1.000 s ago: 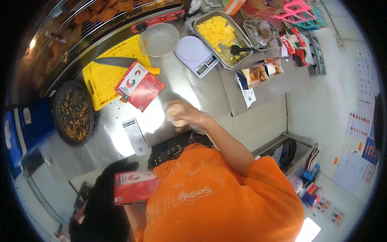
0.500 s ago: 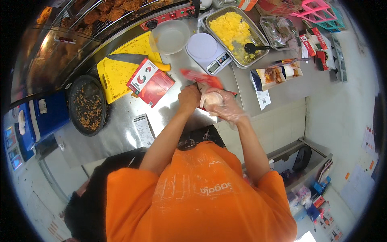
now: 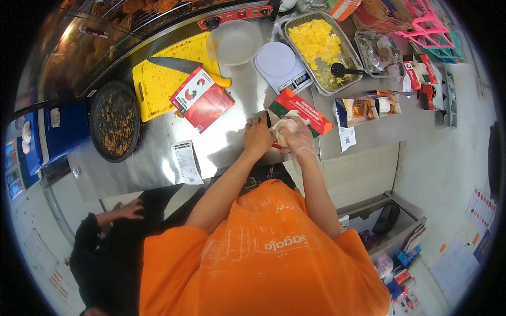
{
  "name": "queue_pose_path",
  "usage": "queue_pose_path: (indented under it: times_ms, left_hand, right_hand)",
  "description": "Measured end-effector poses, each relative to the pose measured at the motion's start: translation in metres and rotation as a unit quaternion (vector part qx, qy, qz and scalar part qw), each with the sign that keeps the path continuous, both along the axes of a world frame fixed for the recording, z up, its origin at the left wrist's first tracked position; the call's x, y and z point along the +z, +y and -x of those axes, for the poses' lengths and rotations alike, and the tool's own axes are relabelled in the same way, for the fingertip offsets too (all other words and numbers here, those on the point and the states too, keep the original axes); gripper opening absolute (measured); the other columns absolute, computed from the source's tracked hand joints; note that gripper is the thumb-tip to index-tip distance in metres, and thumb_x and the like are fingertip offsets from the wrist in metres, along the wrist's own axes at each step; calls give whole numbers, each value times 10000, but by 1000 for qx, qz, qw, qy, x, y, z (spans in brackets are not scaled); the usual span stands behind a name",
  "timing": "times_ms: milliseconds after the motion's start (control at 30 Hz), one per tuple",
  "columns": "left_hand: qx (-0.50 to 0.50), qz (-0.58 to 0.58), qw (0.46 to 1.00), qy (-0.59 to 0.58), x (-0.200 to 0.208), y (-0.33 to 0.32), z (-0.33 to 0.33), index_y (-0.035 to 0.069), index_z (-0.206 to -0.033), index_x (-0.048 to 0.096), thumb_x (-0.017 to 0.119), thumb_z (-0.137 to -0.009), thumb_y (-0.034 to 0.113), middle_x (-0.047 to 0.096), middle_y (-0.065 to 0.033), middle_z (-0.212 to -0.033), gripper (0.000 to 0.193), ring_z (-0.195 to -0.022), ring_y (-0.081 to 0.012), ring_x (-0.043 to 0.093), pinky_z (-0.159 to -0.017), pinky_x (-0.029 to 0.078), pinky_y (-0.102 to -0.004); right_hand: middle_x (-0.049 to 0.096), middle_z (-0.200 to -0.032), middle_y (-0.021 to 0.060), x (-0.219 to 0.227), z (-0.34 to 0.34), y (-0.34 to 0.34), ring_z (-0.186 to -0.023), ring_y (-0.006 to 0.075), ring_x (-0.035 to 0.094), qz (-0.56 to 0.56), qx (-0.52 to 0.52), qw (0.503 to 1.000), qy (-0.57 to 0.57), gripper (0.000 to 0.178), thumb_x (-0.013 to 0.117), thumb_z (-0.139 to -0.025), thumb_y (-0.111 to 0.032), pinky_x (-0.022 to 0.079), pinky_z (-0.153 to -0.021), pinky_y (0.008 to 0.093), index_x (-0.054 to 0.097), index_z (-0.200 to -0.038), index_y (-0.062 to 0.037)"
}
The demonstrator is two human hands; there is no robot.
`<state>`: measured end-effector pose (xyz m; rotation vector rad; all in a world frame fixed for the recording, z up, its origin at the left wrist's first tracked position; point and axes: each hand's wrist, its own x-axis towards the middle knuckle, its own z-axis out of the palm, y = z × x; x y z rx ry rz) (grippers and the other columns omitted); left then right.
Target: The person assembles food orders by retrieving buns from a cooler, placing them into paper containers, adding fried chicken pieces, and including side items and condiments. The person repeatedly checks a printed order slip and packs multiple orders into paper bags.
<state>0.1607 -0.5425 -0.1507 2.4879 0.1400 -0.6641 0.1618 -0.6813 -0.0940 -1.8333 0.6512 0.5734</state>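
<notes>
My right hand (image 3: pixel 301 138), in a clear plastic glove, is closed round a pale rounded lump (image 3: pixel 285 128) that looks like rice. It holds the lump over an opened red cardboard food box (image 3: pixel 311 119), whose lid stands up beyond my hands. Bare, my left hand (image 3: pixel 258 137) grips the box at its left side; part of the box is hidden under both hands. Left of them lies a flat red and white carton (image 3: pixel 208 108), partly on a yellow cutting board (image 3: pixel 153 87) that also bears a large knife (image 3: pixel 179 64).
Beyond my hands stand a white kitchen scale (image 3: pixel 279 60), a clear round tub (image 3: pixel 234 45) and a steel tray (image 3: pixel 345 87) of yellow food with a black spoon. A black crumb pan (image 3: pixel 113 126) and a receipt (image 3: pixel 185 160) lie left. Another person's hand (image 3: pixel 130 209) shows lower left.
The red box's lid has swung up and to the right, and now stands open. My left hand's fingers have spread somewhat. Another person's hand has appeared at lower left, and the whole view has shifted slightly.
</notes>
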Motion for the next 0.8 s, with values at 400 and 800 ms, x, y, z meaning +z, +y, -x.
queue_pose_path:
  times_ms: [400, 800]
  left_hand:
    - [36, -6, 999, 30, 24, 18, -13, 99, -1366, 541, 695, -811, 177, 607, -191, -1287, 581, -1085, -405, 663, -906, 555, -497]
    - [56, -21, 998, 4, 15, 63, 7, 141, -1533, 380, 642, -854, 83, 635, -266, -1145, 730, -940, -439, 691, -838, 568, -513]
  right_hand:
    - [591, -1321, 151, -5, 52, -77, -1232, 346, 575, -368, 61, 928, 6, 547, 740, -826, -273, 524, -1004, 512, 541, -1322, -156]
    - [577, -1289, 163, -17, 93, -58, -1140, 342, 618, -334, -144, 930, -50, 477, 680, -828, -130, 591, -908, 449, 524, -1277, -85]
